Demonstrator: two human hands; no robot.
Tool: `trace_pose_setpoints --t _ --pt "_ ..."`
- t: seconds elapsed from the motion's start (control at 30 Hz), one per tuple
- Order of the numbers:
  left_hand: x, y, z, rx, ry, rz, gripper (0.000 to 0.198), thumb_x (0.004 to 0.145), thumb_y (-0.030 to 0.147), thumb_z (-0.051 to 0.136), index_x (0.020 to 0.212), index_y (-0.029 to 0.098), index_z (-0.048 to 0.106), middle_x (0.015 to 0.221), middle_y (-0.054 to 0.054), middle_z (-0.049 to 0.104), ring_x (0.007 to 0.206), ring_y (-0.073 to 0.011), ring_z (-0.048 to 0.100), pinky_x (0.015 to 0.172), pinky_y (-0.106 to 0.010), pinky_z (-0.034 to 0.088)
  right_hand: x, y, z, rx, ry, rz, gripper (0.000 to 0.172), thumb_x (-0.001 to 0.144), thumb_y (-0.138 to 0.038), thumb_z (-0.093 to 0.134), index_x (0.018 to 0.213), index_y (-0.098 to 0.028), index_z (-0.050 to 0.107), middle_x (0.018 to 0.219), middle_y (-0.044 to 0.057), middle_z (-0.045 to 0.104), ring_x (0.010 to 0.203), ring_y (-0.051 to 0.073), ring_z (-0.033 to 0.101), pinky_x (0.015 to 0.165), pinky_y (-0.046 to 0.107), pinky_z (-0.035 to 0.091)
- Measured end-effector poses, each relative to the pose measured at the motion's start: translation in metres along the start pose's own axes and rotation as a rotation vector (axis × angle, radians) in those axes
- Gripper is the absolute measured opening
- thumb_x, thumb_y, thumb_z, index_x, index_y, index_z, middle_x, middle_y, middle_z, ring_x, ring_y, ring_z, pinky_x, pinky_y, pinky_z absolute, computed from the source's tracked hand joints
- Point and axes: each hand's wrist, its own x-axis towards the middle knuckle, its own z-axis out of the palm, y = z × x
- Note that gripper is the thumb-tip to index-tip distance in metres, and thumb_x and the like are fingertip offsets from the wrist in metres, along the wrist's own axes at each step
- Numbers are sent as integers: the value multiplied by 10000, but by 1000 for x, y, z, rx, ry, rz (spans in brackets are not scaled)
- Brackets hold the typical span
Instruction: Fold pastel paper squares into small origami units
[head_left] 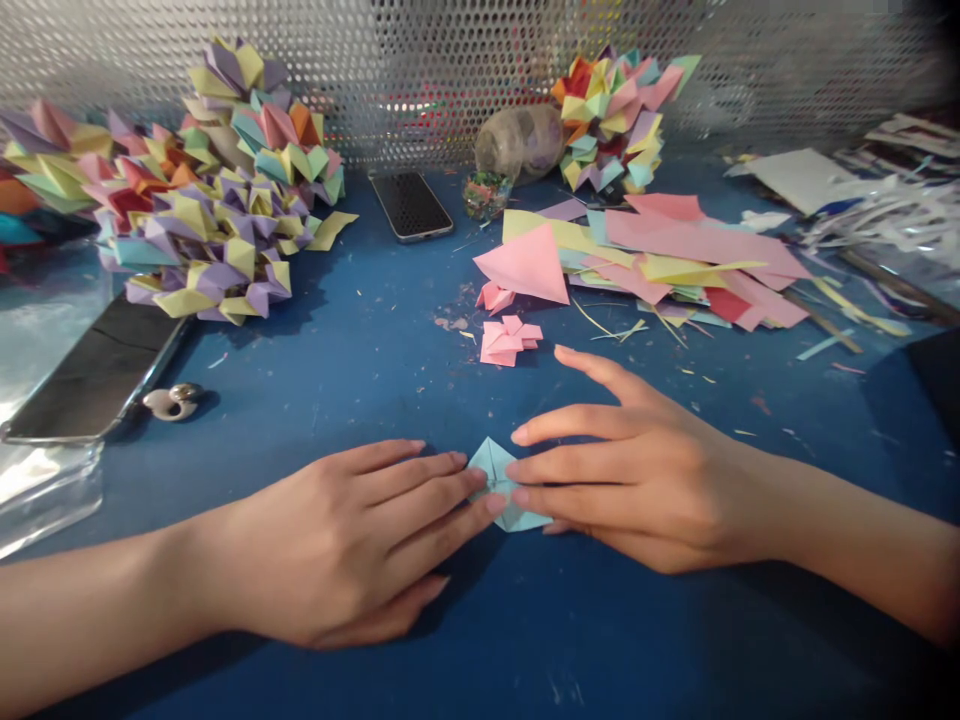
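A small piece of folded light-blue paper (492,458) lies on the blue table with crease lines across its face. Fingertips of my left hand (352,535) press on its left side, the fingers stretched out flat. From the other side, my right hand (637,470) touches the paper with several fingertips, its fingers spread and the index finger lifted away. Parts of the paper are hidden under the fingers of both hands. Just beyond it sit a pink folded paper piece (510,341) and a pink paper sheet (529,262).
Paper strips and scraps (697,250) are heaped at the back right. Clusters of folded-paper units (217,230) stand at the back left, another (619,120) by a clear jar (519,140). Two phones (411,207) and a ring-like trinket (172,401) lie about. A perforated metal panel (435,70) closes the back.
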Motion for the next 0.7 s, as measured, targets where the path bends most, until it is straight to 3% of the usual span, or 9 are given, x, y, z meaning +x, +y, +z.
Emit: trace_pose_setpoints --t 0.43,0.7 --pt "-1 0 0 41 -15 36 416 905 259 439 1287 121 529 1306 -64 583 1135 -243 586 862 -351 524 0 5 2 30 5 18 136 871 -216 589 969 -277 661 994 -45 725 968 181 624 1154 562 135" --pt "-3 -2 1 -4 -2 45 415 903 277 446 1279 127 537 1296 -69 591 1145 -248 582 873 -354 514 7 -4 14 169 149 233 82 868 -273 614 842 -207 655 862 -27 698 868 120 606 1108 469 240"
